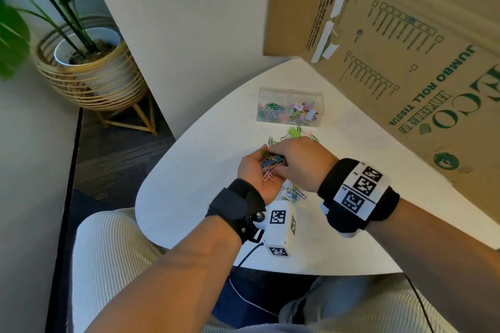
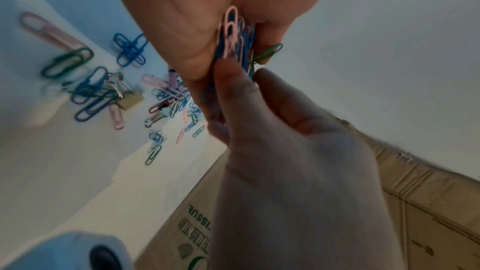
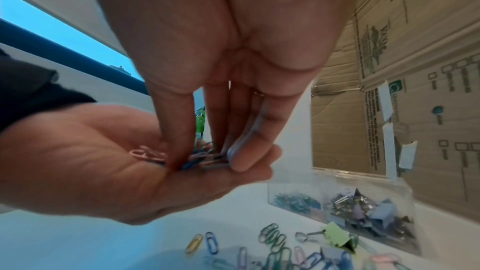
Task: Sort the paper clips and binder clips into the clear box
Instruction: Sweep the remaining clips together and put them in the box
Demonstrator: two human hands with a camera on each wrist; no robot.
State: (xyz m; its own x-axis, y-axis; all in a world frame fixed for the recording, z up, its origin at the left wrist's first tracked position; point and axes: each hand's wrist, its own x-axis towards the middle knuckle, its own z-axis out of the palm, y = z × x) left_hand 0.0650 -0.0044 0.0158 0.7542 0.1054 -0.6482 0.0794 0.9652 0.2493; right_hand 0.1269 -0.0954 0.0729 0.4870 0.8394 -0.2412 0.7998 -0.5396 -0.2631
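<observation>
My left hand (image 1: 250,170) lies palm up over the white table (image 1: 189,184), cupping a bunch of coloured paper clips (image 1: 270,166). My right hand (image 1: 297,159) reaches down into that palm, its thumb and fingertips (image 3: 239,161) pinching the bunch of paper clips (image 3: 202,159). In the left wrist view the clips (image 2: 235,42) stand packed between the two hands. The clear box (image 1: 290,94) sits behind the hands, with paper clips in its left compartment and binder clips in its right one. Loose paper clips (image 1: 293,194) and a green binder clip (image 3: 336,235) lie on the table.
A large cardboard box (image 1: 405,62) leans along the table's right side and back, close behind the clear box. A potted plant (image 1: 89,62) stands on the floor to the left. More loose clips and a tan binder clip (image 2: 131,100) lie below my left hand.
</observation>
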